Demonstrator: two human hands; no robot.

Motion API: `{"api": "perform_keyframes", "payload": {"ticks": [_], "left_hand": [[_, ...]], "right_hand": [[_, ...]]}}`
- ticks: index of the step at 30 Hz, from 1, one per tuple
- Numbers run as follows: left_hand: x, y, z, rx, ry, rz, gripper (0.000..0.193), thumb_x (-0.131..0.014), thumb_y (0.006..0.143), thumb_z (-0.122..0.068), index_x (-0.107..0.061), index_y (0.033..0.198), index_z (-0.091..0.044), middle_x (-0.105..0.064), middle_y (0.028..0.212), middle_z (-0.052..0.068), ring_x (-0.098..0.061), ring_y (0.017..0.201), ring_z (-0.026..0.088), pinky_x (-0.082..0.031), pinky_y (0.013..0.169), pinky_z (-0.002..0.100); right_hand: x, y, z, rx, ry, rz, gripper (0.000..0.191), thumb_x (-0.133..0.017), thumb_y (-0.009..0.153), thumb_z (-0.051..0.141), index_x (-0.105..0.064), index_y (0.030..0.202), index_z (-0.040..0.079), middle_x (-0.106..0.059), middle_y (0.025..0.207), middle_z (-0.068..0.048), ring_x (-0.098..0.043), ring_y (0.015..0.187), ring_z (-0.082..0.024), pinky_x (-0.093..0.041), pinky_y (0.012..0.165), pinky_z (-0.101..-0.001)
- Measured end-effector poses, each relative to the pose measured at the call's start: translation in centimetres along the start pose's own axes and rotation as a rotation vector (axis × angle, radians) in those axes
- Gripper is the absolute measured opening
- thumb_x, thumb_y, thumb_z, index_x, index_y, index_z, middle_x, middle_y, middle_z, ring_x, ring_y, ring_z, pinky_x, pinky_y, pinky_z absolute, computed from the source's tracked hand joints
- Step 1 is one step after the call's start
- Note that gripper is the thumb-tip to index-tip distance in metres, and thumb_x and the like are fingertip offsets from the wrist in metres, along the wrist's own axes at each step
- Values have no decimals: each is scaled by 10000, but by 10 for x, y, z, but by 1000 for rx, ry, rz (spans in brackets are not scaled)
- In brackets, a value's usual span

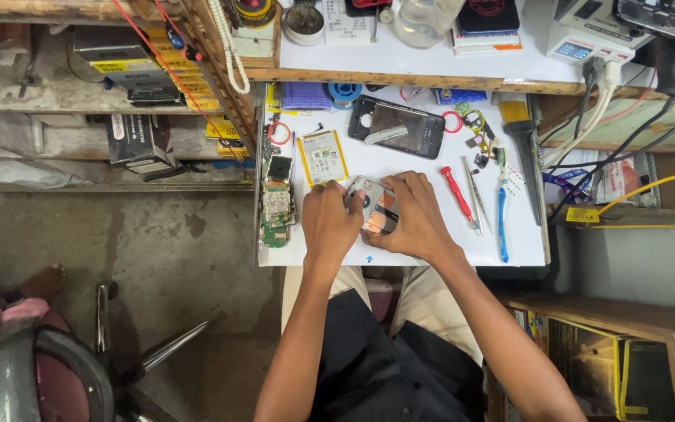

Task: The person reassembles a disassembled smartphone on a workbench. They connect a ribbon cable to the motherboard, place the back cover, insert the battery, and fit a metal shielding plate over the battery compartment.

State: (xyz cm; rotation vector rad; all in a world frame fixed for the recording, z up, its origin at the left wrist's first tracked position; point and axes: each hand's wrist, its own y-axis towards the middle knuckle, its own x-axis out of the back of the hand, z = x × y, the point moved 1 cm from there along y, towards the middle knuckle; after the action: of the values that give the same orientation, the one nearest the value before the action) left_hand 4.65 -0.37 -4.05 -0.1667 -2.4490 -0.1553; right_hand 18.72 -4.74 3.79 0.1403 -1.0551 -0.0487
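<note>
Both my hands hold an opened phone body (375, 209) over the white worktop (431, 242). My left hand (330, 223) grips its left end. My right hand (412, 219) covers its right side, fingers pressing on the top. The phone's inside shows a silver frame and a copper-coloured patch. A green circuit board (276, 205) lies just left of my left hand. A flat battery with a yellow edge (323, 155) lies behind the hands.
A dark phone back (396, 126) lies at the rear. A red screwdriver (458, 194), tweezers (472, 195), a blue toothbrush (501, 211) and a black brush (526, 148) lie to the right. A shelf (431, 70) with devices is above. Another person's feet (9, 266) are at left.
</note>
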Motion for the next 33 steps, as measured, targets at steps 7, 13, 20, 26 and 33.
{"api": "perform_keyframes", "payload": {"ticks": [7,13,20,26,33], "left_hand": [[-4,11,0,-70,-240,-59,392,-851,801,-250,-586,868,30,-660,790,184,-644,750,324,-502,669,434],[-7,16,-12,94,-637,131,422,-839,794,-152,-489,998,-29,-723,761,139,-704,668,147,-521,565,293],[-14,17,-12,91,-717,143,394,-806,805,0,-490,1037,-45,-735,822,126,-700,753,114,-523,613,267],[-13,22,-11,147,-905,278,381,-765,806,51,-493,1046,-64,-721,908,119,-702,817,127,-534,647,262],[-11,23,-13,78,-994,397,360,-763,815,70,-504,1024,-67,-660,943,82,-654,862,111,-518,679,264]], "right_hand": [[3,-2,-2,48,74,-103,873,-926,523,359,-630,1226,-64,-565,1169,-185,-543,1101,-366,-469,926,-444],[8,-2,-9,16,85,-146,854,-926,544,346,-633,1231,-67,-575,1165,-179,-569,1092,-342,-488,925,-433],[21,-4,-21,67,293,-20,759,-918,695,306,-625,1300,-46,-576,1217,-158,-585,1121,-261,-511,920,-381],[31,4,-40,-349,805,37,311,-650,1004,198,-715,1236,2,-751,1019,-65,-630,838,-108,-537,750,-254],[23,4,-36,-459,1039,171,271,-645,1011,216,-745,1092,-22,-742,947,-29,-636,835,-63,-530,760,-246]]}}
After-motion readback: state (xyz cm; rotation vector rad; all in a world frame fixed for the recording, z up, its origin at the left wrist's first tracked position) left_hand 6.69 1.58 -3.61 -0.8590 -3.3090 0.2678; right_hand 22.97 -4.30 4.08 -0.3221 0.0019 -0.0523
